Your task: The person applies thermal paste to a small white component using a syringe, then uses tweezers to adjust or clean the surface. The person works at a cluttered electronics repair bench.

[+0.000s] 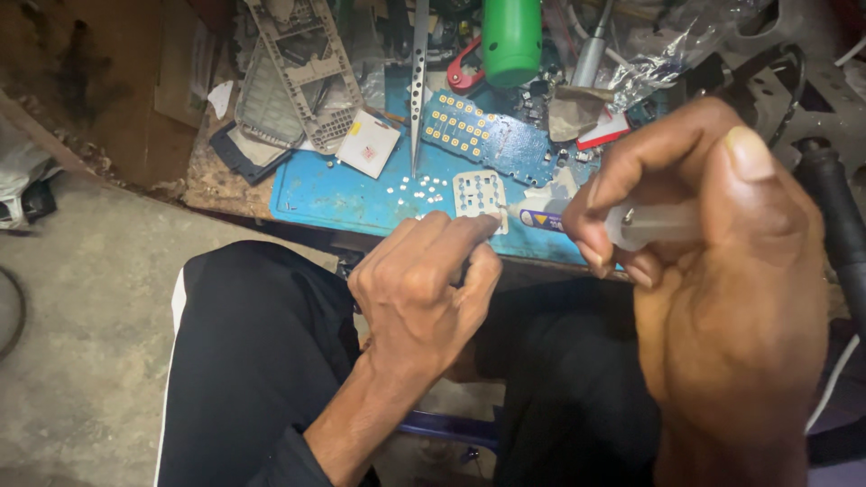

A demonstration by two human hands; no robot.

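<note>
- Right hand near the camera, right of centre, fingers curled tight around a clear syringe-like tube, thumb laid along the top.
- Tube lying level, its tip with a small dark-and-yellow label aimed left, just short of the left fingertips.
- Left hand at centre, loosely fisted, forefinger and thumb pinched shut at the near edge of the mat; whatever sits in the pinch too small to make out.
- Just beyond that pinch, on the blue mat: a small white keypad sheet with rows of holes.
- Scattered left of the sheet: tiny white metal domes, lying loose.
- Further off: a blue circuit board with rows of yellow pads, lying at a slant.
- Tweezers standing lengthwise, points toward the domes.
- Far left of the mat: grey plastic phone frames, stacked and tilted, with a small white square part beside them.
- Far centre: a green cylinder, upright.
- Below the bench: black-trousered knees.
</note>
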